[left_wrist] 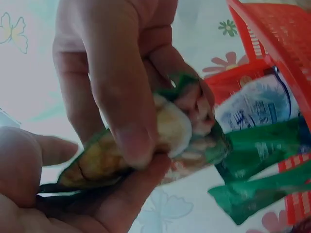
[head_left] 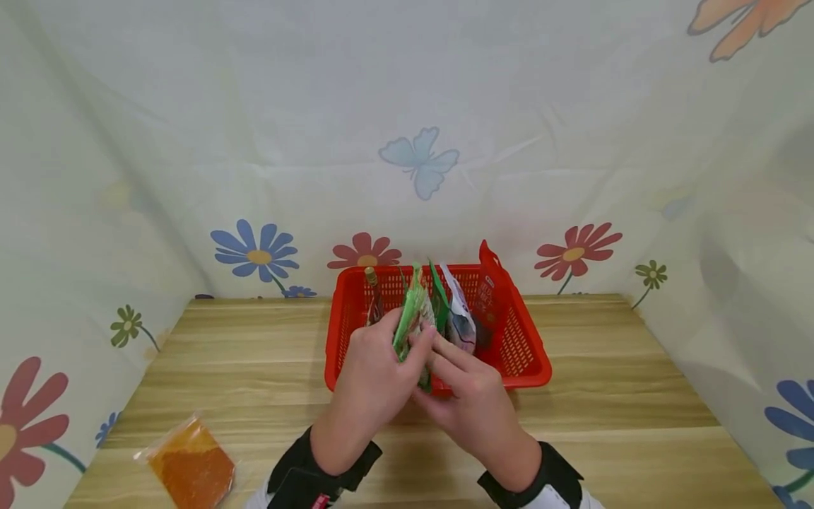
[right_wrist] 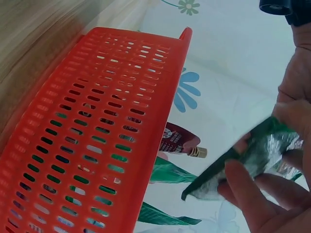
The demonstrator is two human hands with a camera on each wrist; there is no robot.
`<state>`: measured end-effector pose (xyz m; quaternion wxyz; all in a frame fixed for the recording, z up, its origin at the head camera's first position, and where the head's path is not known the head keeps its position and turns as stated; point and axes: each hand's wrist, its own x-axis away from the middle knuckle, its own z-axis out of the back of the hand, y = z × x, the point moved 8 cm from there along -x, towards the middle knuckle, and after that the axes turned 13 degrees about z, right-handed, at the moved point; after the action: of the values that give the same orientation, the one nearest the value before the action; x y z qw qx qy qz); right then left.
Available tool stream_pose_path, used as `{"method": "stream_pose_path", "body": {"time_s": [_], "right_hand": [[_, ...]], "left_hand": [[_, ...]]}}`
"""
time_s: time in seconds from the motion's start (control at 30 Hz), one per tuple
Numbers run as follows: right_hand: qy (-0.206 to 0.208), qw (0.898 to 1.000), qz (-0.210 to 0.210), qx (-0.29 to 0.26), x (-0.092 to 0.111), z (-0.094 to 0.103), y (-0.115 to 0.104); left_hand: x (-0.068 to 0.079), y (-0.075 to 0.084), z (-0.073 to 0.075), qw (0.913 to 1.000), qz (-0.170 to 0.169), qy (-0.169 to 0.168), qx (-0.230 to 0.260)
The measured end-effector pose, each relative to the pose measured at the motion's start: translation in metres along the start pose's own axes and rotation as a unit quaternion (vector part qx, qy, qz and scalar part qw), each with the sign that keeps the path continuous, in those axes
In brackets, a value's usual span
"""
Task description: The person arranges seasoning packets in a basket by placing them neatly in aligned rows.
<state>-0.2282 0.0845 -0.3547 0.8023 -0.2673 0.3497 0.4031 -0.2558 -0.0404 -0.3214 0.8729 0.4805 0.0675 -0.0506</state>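
Observation:
Both hands hold a small green food packet [head_left: 412, 311] above the front of a red plastic basket [head_left: 531, 353]. My left hand [head_left: 375, 367] grips the packet from the left, and my right hand [head_left: 467, 389] pinches its lower right part. Pictures of food cover one face of the packet [left_wrist: 170, 131] in the left wrist view. From the right wrist, a shiny green and silver side of the packet [right_wrist: 262, 150] shows between the fingers. Parts of the packet are hidden behind the fingers.
Inside the basket stand a dark item with a gold cap [head_left: 372, 277], green packets [left_wrist: 262, 145], a white packet [head_left: 461, 322] and a red packet [head_left: 491, 283]. A clear bag of orange contents [head_left: 193, 466] lies on the wooden table [head_left: 267, 367] at left. Flowered cloth [head_left: 305, 198] hangs behind.

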Motion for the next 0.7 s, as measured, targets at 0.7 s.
{"method": "stream_pose_path", "body": {"time_s": [0.7], "right_hand": [[-0.233, 0.967, -0.053, 0.088, 0.075, 0.013, 0.099]], "left_hand": [[-0.034, -0.033, 0.043, 0.9910, 0.089, 0.008, -0.100]]}}
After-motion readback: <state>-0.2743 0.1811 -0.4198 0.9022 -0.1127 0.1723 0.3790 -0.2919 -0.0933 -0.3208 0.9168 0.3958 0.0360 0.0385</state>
